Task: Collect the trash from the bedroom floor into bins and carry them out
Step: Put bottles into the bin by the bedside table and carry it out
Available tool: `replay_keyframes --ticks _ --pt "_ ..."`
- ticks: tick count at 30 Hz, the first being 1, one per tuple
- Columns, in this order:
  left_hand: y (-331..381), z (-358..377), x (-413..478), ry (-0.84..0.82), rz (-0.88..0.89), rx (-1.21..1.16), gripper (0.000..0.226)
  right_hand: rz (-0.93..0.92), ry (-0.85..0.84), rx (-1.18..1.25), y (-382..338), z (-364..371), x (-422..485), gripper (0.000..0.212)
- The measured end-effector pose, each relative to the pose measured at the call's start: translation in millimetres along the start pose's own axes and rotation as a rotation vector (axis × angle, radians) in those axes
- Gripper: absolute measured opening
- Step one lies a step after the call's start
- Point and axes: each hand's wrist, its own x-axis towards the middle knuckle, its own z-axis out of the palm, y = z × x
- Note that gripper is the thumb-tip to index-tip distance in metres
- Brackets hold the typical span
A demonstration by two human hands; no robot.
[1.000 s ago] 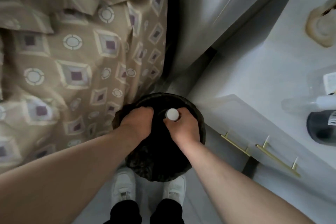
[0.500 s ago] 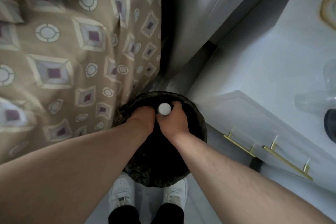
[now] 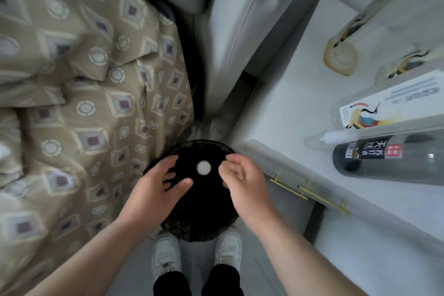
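A round bin lined with a black bag (image 3: 206, 226) stands on the floor between the bed and the nightstand, just in front of my shoes. Inside it a bottle stands upright, showing only its white cap (image 3: 203, 167). My left hand (image 3: 156, 187) hovers over the bin's left rim, fingers spread and relaxed, holding nothing. Over the right rim, my right hand (image 3: 242, 180) has loosely curled fingers and is also empty. Neither hand touches the cap.
A bed with a tan patterned duvet (image 3: 84, 103) fills the left. The white nightstand (image 3: 336, 199) with gold handles is on the right. On it lie a dark bottle (image 3: 389, 158), a clear bottle with a white label (image 3: 389, 103) and a smaller clear bottle (image 3: 319, 140).
My right hand has let go of the white-capped bottle, which now stands inside the bin. Both hands have lifted off and moved apart. My view has tilted up toward the nightstand.
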Motion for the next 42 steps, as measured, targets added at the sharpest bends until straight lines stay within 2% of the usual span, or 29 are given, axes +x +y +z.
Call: replay_keyframes --ticks 3,6,11,14,16,18,20,21,24,27,29,31,33,38,42 --pt "46 -7 -43 -0.055 0.055 -0.027 0.048 -0.122 0.022 0.073 -51 -38 -59 0.031" --pt "105 2 -75 -0.109 0.122 -0.01 0.047 -0.345 0.149 0.039 -95 -88 -121 0.022" --pt "205 39 -93 -0.082 0.347 -0.003 0.04 -0.649 0.604 -0.078 -123 -165 -185 0.012" --pt "258 61 -86 -0.062 0.465 -0.017 0.052 -0.699 0.752 -0.121 -122 -197 -180 0.015" --pt "288 73 -76 -0.037 0.543 -0.022 0.066 -0.601 0.736 -0.213 -119 -209 -164 0.034" --pt "315 83 -65 -0.03 0.627 0.005 0.076 -0.45 0.652 -0.287 -117 -211 -147 0.06" --pt "335 91 -56 -0.048 0.655 0.048 0.082 -0.344 0.544 -0.287 -116 -207 -133 0.068" --pt "342 95 -53 -0.064 0.66 0.074 0.084 -0.33 0.514 -0.284 -117 -205 -129 0.066" --pt "357 103 -49 -0.105 0.726 0.18 0.081 -0.39 0.511 -0.262 -122 -203 -120 0.039" --pt "362 110 -43 -0.15 0.767 0.253 0.061 -0.408 0.519 -0.266 -122 -207 -113 0.045" --pt "361 113 -40 -0.164 0.783 0.27 0.046 -0.413 0.544 -0.24 -117 -210 -111 0.032" --pt "359 112 -40 -0.16 0.796 0.26 0.041 -0.413 0.581 -0.204 -112 -214 -110 0.02" --pt "357 108 -44 -0.122 0.816 0.207 0.04 -0.408 0.606 -0.185 -111 -218 -116 0.017" --pt "352 63 -80 0.045 0.845 -0.047 0.034 -0.409 0.646 -0.029 -123 -224 -158 0.027" --pt "332 -2 -114 0.191 0.887 -0.295 0.038 -0.516 0.559 0.017 -145 -211 -198 0.029"
